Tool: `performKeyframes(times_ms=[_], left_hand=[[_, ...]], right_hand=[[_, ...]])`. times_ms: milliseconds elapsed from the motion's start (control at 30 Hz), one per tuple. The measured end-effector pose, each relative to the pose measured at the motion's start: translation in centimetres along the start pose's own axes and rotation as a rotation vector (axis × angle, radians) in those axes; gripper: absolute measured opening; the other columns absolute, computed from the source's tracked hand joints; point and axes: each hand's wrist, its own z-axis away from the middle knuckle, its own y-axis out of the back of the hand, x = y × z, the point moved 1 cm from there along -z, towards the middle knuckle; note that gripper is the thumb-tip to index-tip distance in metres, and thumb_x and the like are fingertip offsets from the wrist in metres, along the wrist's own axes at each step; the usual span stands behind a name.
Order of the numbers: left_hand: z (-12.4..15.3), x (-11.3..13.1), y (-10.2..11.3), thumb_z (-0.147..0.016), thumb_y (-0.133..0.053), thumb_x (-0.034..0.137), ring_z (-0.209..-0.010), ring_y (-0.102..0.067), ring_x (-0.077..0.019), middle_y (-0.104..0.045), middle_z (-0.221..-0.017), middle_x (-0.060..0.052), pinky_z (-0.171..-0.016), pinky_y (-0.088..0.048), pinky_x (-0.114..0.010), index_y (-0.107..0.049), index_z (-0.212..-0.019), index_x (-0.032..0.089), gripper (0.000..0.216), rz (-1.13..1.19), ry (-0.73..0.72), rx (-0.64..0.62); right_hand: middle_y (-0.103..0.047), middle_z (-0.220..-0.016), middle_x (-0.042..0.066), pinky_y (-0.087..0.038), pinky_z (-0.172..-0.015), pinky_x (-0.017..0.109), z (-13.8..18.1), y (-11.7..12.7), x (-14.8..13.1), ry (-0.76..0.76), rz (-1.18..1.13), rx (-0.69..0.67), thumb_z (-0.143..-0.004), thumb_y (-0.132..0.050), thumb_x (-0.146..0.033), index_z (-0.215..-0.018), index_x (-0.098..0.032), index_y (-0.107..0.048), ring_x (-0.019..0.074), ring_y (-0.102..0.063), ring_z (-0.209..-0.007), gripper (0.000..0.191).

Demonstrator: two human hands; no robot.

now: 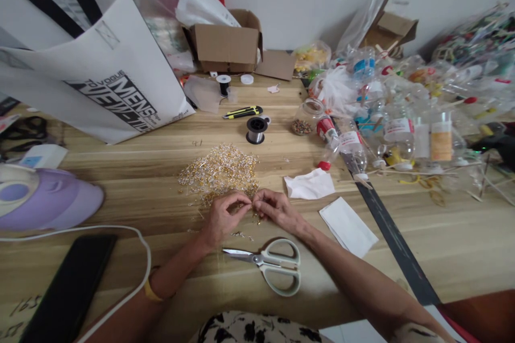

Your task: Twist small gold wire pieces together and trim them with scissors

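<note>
My left hand (223,218) and my right hand (277,210) meet at the fingertips just in front of a loose pile of tiny gold and silvery bead-like pieces (221,169). Both are closed in a pinch. What lies between the fingers is too small to make out; a few gold bits show under the right fingers. A short row of small pieces (242,236) lies on the table below the hands. Closer to my body, scissors with pale handles (284,267) rest with their blades pointing left.
Behind the pile stand a wire spool (256,131) and a yellow-black utility knife (242,112). Folded white paper (348,226) and a crumpled tissue (309,184) lie to the right, before heaped plastic bottles (396,136). A black phone (72,284) and white cable (148,257) are at left.
</note>
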Motion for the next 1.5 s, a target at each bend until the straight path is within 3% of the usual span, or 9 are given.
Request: performKeyframes(times_ms=[167, 267, 867, 1167, 1500], left_hand=[[0.2, 0.4, -0.1, -0.082, -0.059, 0.010, -0.075, -0.062, -0.0154, -0.067, -0.078, -0.006, -0.070, -0.051, -0.027, -0.065, -0.077, 0.016, 0.009, -0.106, -0.143, 0.020], [0.3, 0.4, -0.1, -0.082, -0.060, 0.012, -0.076, -0.062, -0.0160, -0.067, -0.078, -0.007, -0.071, -0.051, -0.028, -0.065, -0.079, 0.016, 0.007, -0.120, -0.159, 0.010], [-0.1, -0.5, 0.1, -0.079, -0.061, 0.019, -0.068, -0.061, -0.0139, -0.067, -0.072, -0.004, -0.064, -0.048, -0.024, -0.066, -0.073, 0.014, 0.009, 0.215, 0.215, -0.138], [0.0, -0.4, -0.1, -0.075, -0.063, 0.026, -0.054, -0.061, -0.0123, -0.064, -0.060, -0.001, -0.053, -0.050, -0.021, -0.063, -0.074, 0.013, 0.013, 0.343, 0.440, -0.122], [0.2, -0.6, -0.4, -0.075, -0.065, 0.028, -0.058, -0.063, -0.0128, -0.066, -0.063, -0.002, -0.058, -0.052, -0.023, -0.061, -0.074, 0.014, 0.015, 0.392, 0.420, -0.150]], right_hand=[[-0.049, -0.066, -0.002, -0.040, -0.051, 0.020, 0.0, 0.0, 0.1, 0.016, 0.016, 0.010, -0.084, -0.057, -0.051, -0.080, -0.015, -0.053, 0.0079, -0.047, -0.055, 0.036], [-0.048, -0.065, -0.003, -0.040, -0.050, 0.020, 0.0, 0.0, 0.0, 0.018, 0.026, 0.011, -0.084, -0.057, -0.052, -0.079, -0.015, -0.053, 0.0074, -0.047, -0.054, 0.037], [-0.052, -0.065, -0.002, -0.043, -0.050, 0.020, 0.0, -0.1, -0.1, 0.016, 0.013, 0.055, -0.081, -0.061, -0.052, -0.079, -0.015, -0.054, 0.0069, -0.049, -0.053, 0.038], [-0.055, -0.068, -0.001, -0.043, -0.049, 0.019, 0.2, 0.0, 0.5, 0.071, 0.077, 0.093, -0.086, -0.057, -0.048, -0.082, -0.015, -0.056, 0.0074, -0.050, -0.053, 0.033], [-0.057, -0.069, 0.000, -0.042, -0.053, 0.021, 0.3, 0.0, 1.0, 0.150, 0.193, 0.085, -0.091, -0.051, -0.043, -0.087, -0.016, -0.056, 0.0094, -0.050, -0.056, 0.028]])
